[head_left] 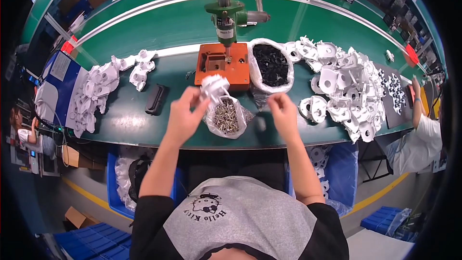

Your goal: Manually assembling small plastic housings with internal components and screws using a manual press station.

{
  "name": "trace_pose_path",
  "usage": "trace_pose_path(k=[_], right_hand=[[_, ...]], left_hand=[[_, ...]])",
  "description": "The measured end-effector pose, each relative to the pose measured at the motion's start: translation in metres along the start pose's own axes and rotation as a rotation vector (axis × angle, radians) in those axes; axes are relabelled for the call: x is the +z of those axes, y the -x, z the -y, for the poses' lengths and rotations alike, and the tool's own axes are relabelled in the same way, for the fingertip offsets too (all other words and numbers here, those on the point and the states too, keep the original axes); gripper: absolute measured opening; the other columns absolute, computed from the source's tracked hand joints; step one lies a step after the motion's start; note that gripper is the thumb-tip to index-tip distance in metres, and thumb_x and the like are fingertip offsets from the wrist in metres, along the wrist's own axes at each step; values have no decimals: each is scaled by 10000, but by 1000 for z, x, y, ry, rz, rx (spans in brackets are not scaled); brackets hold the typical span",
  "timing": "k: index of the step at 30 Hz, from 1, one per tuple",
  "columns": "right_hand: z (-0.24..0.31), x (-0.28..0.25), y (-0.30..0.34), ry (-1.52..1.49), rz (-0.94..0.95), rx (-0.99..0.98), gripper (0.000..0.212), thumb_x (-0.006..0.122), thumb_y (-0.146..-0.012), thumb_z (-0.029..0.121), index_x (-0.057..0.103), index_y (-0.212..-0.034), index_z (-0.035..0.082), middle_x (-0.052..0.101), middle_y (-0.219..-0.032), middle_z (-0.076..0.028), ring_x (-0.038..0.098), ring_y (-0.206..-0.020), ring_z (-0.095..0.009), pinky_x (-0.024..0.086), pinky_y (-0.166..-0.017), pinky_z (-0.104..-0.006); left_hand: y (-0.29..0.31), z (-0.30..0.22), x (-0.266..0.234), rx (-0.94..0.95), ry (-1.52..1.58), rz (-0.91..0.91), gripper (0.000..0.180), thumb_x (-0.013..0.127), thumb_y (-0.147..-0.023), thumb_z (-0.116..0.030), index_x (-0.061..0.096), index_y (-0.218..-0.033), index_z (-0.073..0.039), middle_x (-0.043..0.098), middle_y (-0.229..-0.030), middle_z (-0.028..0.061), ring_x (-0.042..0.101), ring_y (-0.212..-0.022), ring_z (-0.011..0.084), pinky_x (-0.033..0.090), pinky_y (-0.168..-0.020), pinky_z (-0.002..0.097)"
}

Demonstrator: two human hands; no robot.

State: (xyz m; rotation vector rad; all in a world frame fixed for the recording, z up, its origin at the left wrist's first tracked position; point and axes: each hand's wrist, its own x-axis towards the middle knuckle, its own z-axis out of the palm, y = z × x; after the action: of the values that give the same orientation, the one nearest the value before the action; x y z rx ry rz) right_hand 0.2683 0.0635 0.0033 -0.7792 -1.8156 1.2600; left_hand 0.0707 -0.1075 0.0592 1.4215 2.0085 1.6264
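Observation:
My left hand [185,115] grips a white plastic part [215,86], slightly blurred, in front of the orange press fixture [243,81]. Below that part sits an open plastic bag of small metal pins [226,118]. My right hand [283,110] is closed in a pinch beside the bag of black plastic pieces [272,65]; whatever its fingertips hold, if anything, is too small to make out. Above the fixture stands a green press [225,24], its ram pointing down into the orange block.
White plastic parts lie heaped on the right [344,86] and on the left [98,89]. A dark oblong case [157,99] rests left of the fixture. Blue bins [344,173] stand below the table edge. Another person [418,135] works at the far right, another [33,137] at the far left.

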Motion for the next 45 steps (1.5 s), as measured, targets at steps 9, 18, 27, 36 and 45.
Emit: trace_pose_path(k=[9,18,27,36,45], right_hand=[[-72,7,-55,543,-251,-454,145,663,-715,94,655,-860,86,583,-872,-53,535,-866,-257,393,-768,-378],[-73,8,-57,549,-279,-419,101,662,-719,87,651,-819,80,571,-857,-41,527,-856,-245,380,-754,-367],[-74,9,-58,516,-293,-406,66,634,-771,75,632,-837,70,597,-803,-50,545,-808,-246,382,-734,-362],[-62,11,-53,482,-283,-446,68,624,-782,66,621,-849,55,593,-890,-72,535,-878,-254,384,-775,-358],[-14,67,-105,319,-93,-441,90,631,-798,115,623,-858,48,562,-1056,-117,485,-1018,-310,352,-891,-403]], left_hand=[[-87,66,18,540,-754,46,160,627,-759,-93,562,-905,-91,628,-927,107,627,-882,297,515,-729,384],[-102,64,31,419,-649,183,120,604,-822,-163,583,-891,-67,633,-948,124,614,-912,321,507,-802,407],[-104,77,30,555,-549,89,130,626,-812,-146,603,-891,-45,625,-994,128,600,-922,317,493,-813,408],[-97,88,26,398,-458,139,96,629,-762,-87,593,-825,-23,639,-949,138,606,-893,334,495,-787,407],[-92,89,42,574,-567,-137,79,594,-745,-101,570,-755,-26,658,-970,173,625,-986,318,479,-897,426]])
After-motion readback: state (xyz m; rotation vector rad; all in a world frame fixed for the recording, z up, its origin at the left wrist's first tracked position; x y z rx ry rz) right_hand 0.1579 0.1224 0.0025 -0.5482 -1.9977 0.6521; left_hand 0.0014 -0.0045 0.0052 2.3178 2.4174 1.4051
